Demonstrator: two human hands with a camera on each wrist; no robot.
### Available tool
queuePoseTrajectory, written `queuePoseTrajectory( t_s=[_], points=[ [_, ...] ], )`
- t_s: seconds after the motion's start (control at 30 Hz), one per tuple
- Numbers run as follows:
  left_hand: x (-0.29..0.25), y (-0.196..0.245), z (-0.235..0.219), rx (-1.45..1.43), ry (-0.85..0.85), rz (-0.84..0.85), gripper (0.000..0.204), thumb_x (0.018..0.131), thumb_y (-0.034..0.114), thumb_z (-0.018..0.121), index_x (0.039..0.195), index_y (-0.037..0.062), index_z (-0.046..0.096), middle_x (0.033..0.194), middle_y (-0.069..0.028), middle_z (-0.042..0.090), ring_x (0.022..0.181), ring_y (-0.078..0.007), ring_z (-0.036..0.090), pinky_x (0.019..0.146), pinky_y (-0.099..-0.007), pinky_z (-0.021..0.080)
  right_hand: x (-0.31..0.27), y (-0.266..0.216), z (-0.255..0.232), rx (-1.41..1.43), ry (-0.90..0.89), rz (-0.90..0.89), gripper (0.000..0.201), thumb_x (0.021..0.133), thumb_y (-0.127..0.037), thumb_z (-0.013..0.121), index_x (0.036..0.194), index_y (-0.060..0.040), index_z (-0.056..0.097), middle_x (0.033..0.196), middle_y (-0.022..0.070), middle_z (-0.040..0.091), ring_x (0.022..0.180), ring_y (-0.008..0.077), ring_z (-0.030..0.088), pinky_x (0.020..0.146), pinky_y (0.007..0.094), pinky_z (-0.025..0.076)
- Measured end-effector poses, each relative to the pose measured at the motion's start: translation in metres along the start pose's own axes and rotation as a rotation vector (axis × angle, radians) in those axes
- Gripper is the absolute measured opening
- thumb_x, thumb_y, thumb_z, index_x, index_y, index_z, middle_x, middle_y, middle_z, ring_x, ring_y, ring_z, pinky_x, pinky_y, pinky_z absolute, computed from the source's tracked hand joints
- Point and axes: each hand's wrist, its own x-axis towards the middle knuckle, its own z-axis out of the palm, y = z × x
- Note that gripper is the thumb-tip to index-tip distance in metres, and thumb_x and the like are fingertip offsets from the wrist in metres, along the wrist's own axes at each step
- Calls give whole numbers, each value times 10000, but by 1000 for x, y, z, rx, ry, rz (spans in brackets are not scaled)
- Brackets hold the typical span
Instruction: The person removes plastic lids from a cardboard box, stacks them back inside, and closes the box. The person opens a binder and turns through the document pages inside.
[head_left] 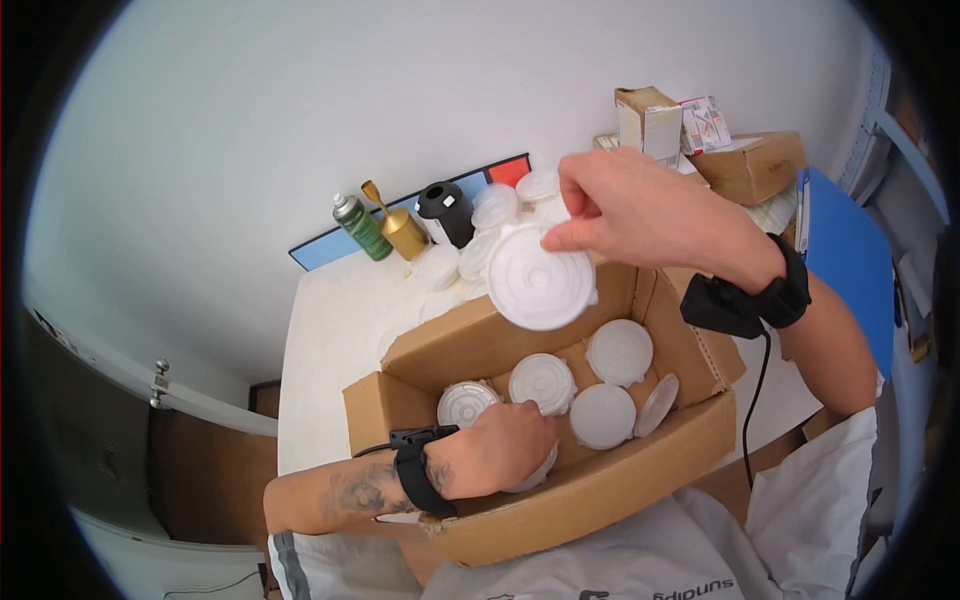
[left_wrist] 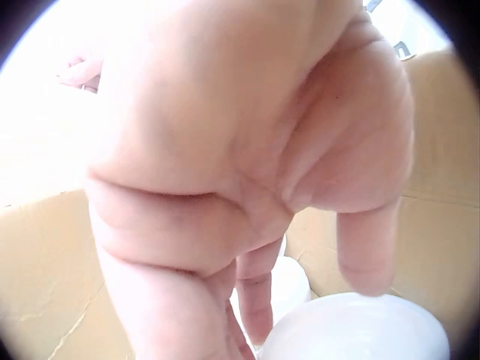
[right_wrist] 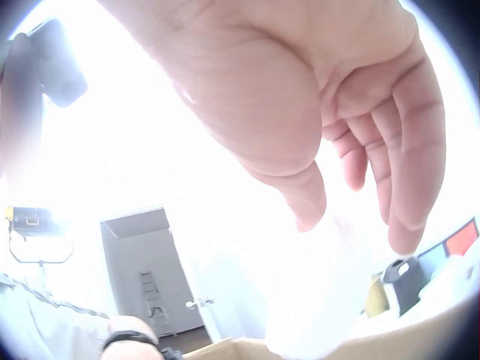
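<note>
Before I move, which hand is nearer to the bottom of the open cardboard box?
Left. The left hand is down inside the open cardboard box, among round white items; the right hand is raised above the box, pinching a white lid.

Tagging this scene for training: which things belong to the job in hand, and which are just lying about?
Job:
right hand, pinching a round white item
left hand, down in the cardboard box
other white items inside

Apparently lying about:
green can
gold object
black container
back-right boxes
blue panel
</note>
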Motion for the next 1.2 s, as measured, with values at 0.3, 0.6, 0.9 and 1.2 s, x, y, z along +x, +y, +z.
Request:
queuePoseTrajectory(
  t_s=[0.3,0.6,0.9,1.2],
  points=[
    [-37,-49,-99,-239,17,89,232,869,204,767,941,23,640,847,-153,689,806,-414,654,695,-465,531,-25,7,24,-347,-400,-102,344,873,-273,753,922,67,728,869,241,724,864,413,717,754,479,587],
    [-20,-47,-116,-163,408,-233,311,865,197,776,1032,-25,636,955,-185,699,873,-381,683,744,-455,549,-9,49,140,-618,-748,-428,266,815,-126,693,1055,-24,745,1045,167,747,982,341,735,700,444,606],
    [67,-58,-24,-96,20,3,416,856,216,786,1149,-21,610,1183,-177,630,1034,-373,687,861,-465,577,-19,8,149,-895,-791,-278,303,844,-171,720,1131,-81,755,1080,72,747,925,264,737,591,445,576],
    [63,-47,-14,82,51,-8,489,842,189,748,1242,-46,594,1148,-235,668,954,-343,723,761,-440,602,-16,4,40,-421,-403,-339,213,821,-189,761,911,-9,691,812,163,697,821,368,702,706,444,546]
  ],
)
